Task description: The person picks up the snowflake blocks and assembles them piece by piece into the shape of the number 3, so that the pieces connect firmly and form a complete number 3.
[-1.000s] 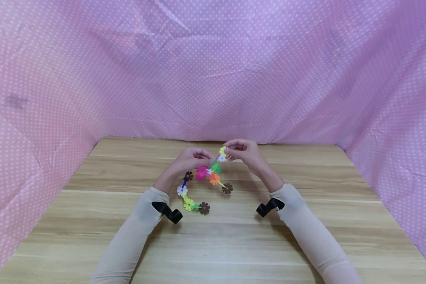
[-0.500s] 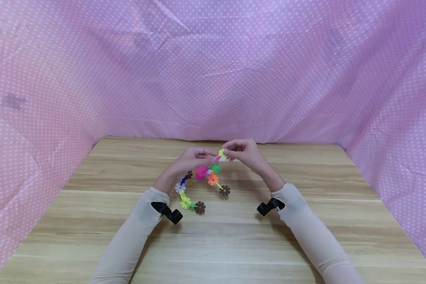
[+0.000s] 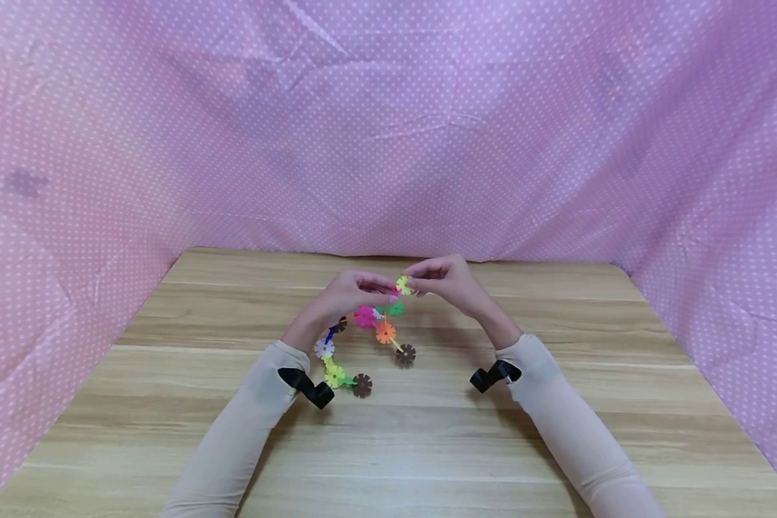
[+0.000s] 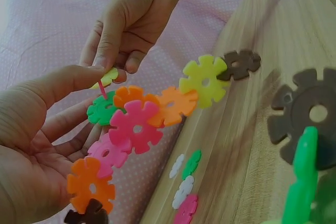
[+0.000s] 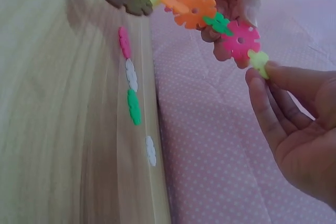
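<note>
A chain of colourful snowflake discs (image 3: 385,332) hangs from both hands above the wooden table (image 3: 427,446). My left hand (image 3: 378,288) grips the chain's upper end near the pink disc (image 4: 135,127) and the green disc (image 4: 102,111). My right hand (image 3: 414,282) pinches a yellow-green disc (image 3: 403,285) between thumb and fingers (image 5: 262,85), held against the chain's top end (image 5: 259,60). Orange (image 4: 176,103), yellow (image 4: 205,80) and brown (image 4: 239,64) discs trail down the chain. Its lower brown ends (image 3: 361,385) sit by the table.
Several loose flat discs, among them a pink one (image 5: 124,42), a white one (image 5: 131,74) and a green one (image 5: 134,106), lie on the table near its far edge. Pink dotted cloth (image 3: 388,144) walls the table on three sides. Black wrist straps (image 3: 311,388) sit on both sleeves.
The hands have come closer together, bringing the yellow-green disc to the chain's top end. The hanging chain has swung slightly left and lower.
</note>
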The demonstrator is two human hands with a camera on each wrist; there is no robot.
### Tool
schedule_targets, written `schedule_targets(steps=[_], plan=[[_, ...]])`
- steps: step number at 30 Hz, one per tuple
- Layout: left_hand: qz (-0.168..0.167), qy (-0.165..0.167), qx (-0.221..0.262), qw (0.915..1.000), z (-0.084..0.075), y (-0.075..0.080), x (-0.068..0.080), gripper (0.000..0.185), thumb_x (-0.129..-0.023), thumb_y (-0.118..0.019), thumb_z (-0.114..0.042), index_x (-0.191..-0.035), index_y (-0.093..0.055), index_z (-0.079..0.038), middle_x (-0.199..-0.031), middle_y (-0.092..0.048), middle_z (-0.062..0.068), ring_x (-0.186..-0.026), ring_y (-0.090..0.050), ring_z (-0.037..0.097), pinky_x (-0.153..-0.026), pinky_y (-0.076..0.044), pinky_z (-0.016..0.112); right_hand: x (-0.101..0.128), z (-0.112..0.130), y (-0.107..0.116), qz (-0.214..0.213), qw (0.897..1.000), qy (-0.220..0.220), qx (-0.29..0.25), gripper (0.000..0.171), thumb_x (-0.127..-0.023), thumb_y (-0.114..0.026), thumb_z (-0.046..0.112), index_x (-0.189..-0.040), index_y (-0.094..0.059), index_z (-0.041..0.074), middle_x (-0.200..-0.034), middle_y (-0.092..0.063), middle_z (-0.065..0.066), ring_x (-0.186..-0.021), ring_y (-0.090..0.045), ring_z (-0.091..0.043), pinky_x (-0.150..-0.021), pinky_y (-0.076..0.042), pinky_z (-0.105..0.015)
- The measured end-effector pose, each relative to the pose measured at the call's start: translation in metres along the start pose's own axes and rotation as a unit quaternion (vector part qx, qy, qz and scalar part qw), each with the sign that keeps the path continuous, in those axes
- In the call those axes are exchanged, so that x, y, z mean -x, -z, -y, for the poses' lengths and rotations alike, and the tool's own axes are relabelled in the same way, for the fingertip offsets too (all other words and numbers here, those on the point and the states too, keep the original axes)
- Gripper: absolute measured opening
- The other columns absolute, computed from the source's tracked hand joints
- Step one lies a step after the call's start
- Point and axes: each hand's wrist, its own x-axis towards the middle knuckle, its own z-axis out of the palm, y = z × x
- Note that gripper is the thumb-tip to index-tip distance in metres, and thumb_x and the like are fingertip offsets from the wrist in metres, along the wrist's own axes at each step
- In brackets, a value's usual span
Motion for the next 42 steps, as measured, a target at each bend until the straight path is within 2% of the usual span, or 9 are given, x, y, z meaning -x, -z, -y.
schedule_targets(steps=[6,10,16,19,22,28,35,38,42], plan=[[0.000,-0.032,0.006,0.9995,-0.001,-0.003,0.001,0.031,-0.087,-0.082,-0.020,-0.115,-0.077,-0.008,-0.108,-0.077,0.007,-0.096,-0.069,0.019,-0.088,-0.059,0.034,0.002,0.001,0.003,0.014,1.000,-0.004,0.013,0.018,-0.093,-0.074,0.009,-0.108,-0.078,0.000,-0.097,-0.078,-0.018,-0.078,-0.073,-0.028,-0.071,-0.063,-0.030],[0.000,-0.046,0.014,0.9988,-0.002,-0.004,0.001,0.030,-0.087,-0.081,-0.017,-0.114,-0.076,-0.005,-0.103,-0.077,0.008,-0.092,-0.069,0.018,-0.084,-0.059,0.034,0.002,0.003,0.001,0.007,1.000,0.008,0.012,0.016,-0.093,-0.074,0.006,-0.106,-0.078,-0.001,-0.097,-0.077,-0.019,-0.075,-0.073,-0.028,-0.069,-0.063,-0.032],[-0.020,-0.041,0.019,0.9988,-0.002,-0.005,0.000,0.032,-0.088,-0.080,-0.016,-0.118,-0.075,-0.006,-0.102,-0.075,0.006,-0.091,-0.067,0.016,-0.081,-0.057,0.030,0.000,0.000,-0.010,-0.043,0.999,0.010,-0.021,0.015,-0.090,-0.074,-0.001,-0.103,-0.076,-0.007,-0.090,-0.076,-0.023,-0.068,-0.070,-0.019,-0.067,-0.063,-0.033],[-0.027,-0.031,0.027,0.9988,-0.002,-0.005,-0.001,0.032,-0.090,-0.079,-0.017,-0.119,-0.074,-0.007,-0.104,-0.076,0.006,-0.093,-0.068,0.014,-0.085,-0.058,0.034,-0.001,-0.001,-0.014,-0.067,0.997,-0.004,-0.037,0.016,-0.090,-0.074,-0.001,-0.104,-0.075,-0.009,-0.088,-0.075,-0.023,-0.066,-0.069,-0.014,-0.066,-0.063,-0.030],[-0.030,-0.020,0.034,0.9988,-0.002,-0.006,-0.001,0.031,-0.090,-0.079,-0.018,-0.119,-0.074,-0.009,-0.107,-0.077,0.006,-0.096,-0.070,0.015,-0.090,-0.058,0.038,-0.001,-0.001,-0.016,-0.074,0.996,-0.017,-0.042,0.017,-0.091,-0.073,0.000,-0.106,-0.074,-0.009,-0.090,-0.076,-0.021,-0.068,-0.069,-0.012,-0.069,-0.064,-0.033],[-0.019,-0.002,0.017,0.9997,-0.001,-0.003,-0.002,0.033,-0.091,-0.077,-0.019,-0.122,-0.072,-0.009,-0.116,-0.074,0.009,-0.107,-0.068,0.019,-0.096,-0.056,0.036,-0.001,0.000,-0.013,-0.030,0.998,-0.044,-0.032,0.023,-0.094,-0.070,0.002,-0.116,-0.071,-0.007,-0.096,-0.074,-0.025,-0.074,-0.071,-0.014,-0.079,-0.063,-0.050],[0.001,0.012,0.001,0.9999,0.001,0.006,-0.001,0.040,-0.094,-0.072,-0.018,-0.132,-0.063,-0.006,-0.127,-0.067,0.013,-0.112,-0.065,0.023,-0.099,-0.056,0.037,0.000,0.001,-0.003,0.015,0.997,-0.070,0.003,0.028,-0.094,-0.072,0.005,-0.119,-0.069,-0.007,-0.101,-0.072,-0.030,-0.084,-0.074,-0.029,-0.083,-0.062,-0.055],[0.005,0.019,-0.002,0.9998,0.001,0.010,-0.001,0.046,-0.096,-0.069,-0.018,-0.139,-0.056,-0.006,-0.131,-0.064,0.015,-0.109,-0.064,0.023,-0.094,-0.056,0.034,-0.003,-0.002,0.001,0.045,0.995,-0.076,0.036,0.027,-0.093,-0.072,0.005,-0.118,-0.070,-0.008,-0.105,-0.072,-0.030,-0.087,-0.073,-0.031,-0.085,-0.062,-0.052],[0.004,0.029,-0.002,0.9996,0.001,0.014,-0.001,0.049,-0.098,-0.067,-0.022,-0.143,-0.053,-0.008,-0.131,-0.062,0.013,-0.107,-0.062,0.021,-0.093,-0.054,0.033,-0.009,-0.012,0.002,0.105,0.987,-0.069,0.100,0.025,-0.093,-0.070,0.002,-0.117,-0.071,-0.005,-0.109,-0.074,-0.025,-0.092,-0.072,-0.028,-0.083,-0.061,-0.035]])
